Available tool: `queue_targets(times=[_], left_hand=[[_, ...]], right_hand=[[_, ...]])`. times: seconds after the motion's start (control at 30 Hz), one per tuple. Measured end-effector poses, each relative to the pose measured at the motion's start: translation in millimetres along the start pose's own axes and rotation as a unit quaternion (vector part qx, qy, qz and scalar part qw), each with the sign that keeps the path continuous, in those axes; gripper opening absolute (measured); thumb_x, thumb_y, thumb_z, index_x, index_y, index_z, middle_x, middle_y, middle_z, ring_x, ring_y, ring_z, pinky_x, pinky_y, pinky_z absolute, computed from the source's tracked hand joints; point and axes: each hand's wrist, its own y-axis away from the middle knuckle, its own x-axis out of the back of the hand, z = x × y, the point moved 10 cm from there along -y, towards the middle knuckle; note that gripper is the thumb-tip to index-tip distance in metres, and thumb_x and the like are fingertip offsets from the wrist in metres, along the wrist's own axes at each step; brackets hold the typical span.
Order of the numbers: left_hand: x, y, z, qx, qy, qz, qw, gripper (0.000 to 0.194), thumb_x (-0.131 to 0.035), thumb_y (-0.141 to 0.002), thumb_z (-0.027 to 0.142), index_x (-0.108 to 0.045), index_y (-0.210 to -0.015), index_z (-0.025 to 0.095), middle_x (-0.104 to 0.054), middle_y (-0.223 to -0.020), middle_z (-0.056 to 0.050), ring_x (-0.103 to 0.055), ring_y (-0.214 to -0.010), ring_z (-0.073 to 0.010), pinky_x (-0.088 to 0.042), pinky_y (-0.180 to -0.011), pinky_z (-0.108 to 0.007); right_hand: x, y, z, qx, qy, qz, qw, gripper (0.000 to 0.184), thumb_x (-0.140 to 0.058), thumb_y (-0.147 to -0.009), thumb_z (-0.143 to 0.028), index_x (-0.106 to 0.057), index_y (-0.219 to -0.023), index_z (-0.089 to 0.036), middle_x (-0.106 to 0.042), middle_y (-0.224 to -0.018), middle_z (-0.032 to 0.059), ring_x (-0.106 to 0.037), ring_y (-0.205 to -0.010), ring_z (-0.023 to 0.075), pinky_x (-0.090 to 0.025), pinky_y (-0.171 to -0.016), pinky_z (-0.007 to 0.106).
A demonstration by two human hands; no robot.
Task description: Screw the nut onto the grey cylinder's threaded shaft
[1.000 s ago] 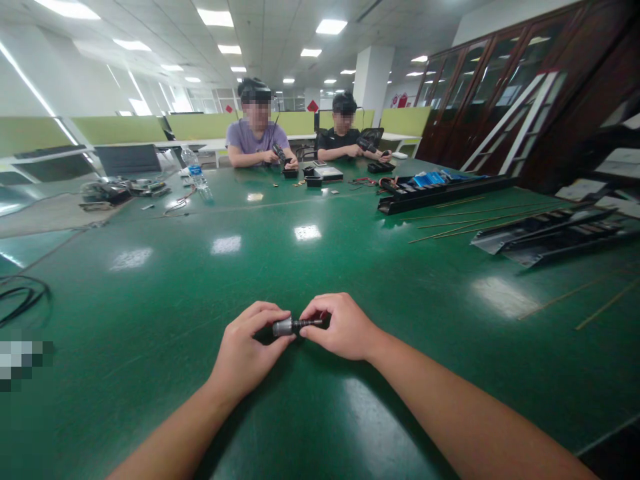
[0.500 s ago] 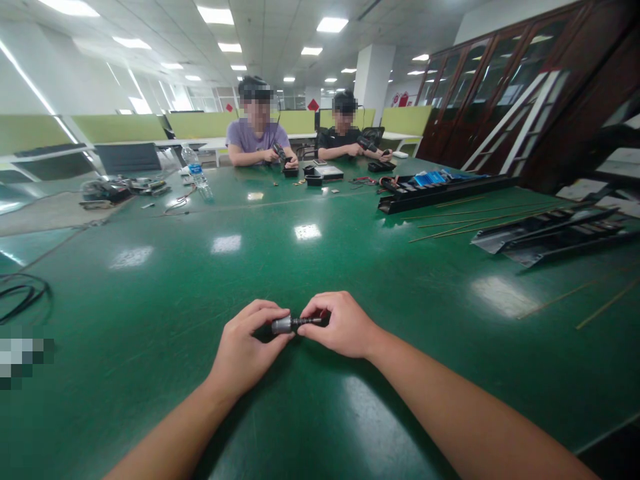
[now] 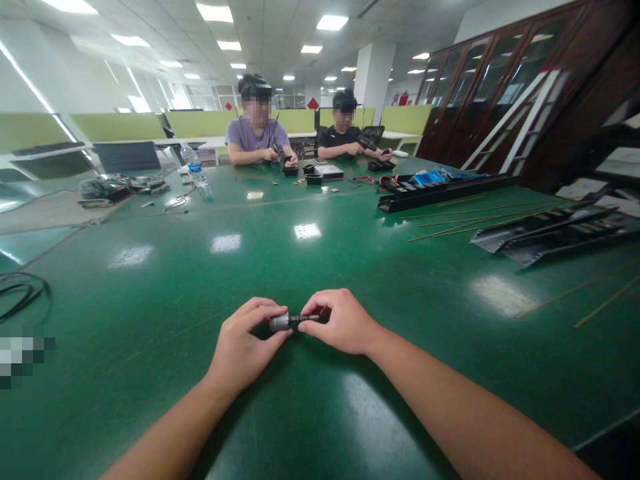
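Low over the green table, my left hand (image 3: 245,347) grips a small silver cylinder (image 3: 279,323) between thumb and fingertips. A thin, dark ridged shaft (image 3: 296,319) sticks out of the cylinder toward the right. My right hand (image 3: 344,323) is closed around that shaft, thumb below and fingers above, and its tip shows between them. Whether the shaft and the cylinder are one piece, I cannot tell. Parts of both are hidden by my fingers.
Across the green table (image 3: 240,270), two people (image 3: 256,137) handle dark power tools near small black trays (image 3: 313,179). A water bottle (image 3: 195,170) stands far left, black cable (image 3: 23,293) lies near left. Metal channels (image 3: 545,233) and thin rods (image 3: 450,230) lie right.
Both hands stay on the piece. The cylinder has shifted very slightly left and up in the view, with a little more gap around the shaft.
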Motion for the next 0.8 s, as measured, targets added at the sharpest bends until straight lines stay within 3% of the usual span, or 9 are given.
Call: queue_targets(times=[0.8], left_hand=[[6.6, -1.8, -4.0, 0.012, -0.004, 0.013, 1.000, 0.022, -0.076, -0.079, 0.024, -0.072, -0.101, 0.025, -0.067, -0.099, -0.001, -0.064, -0.090, -0.0158, -0.051, -0.081, -0.028]], right_hand=[[7.4, -1.1, 3.2, -0.004, 0.002, 0.025, 1.000, 0.007, -0.074, -0.075, -0.024, -0.074, -0.079, -0.018, -0.071, -0.073, 0.0004, -0.063, -0.066, 0.0133, -0.046, -0.064, 0.025]])
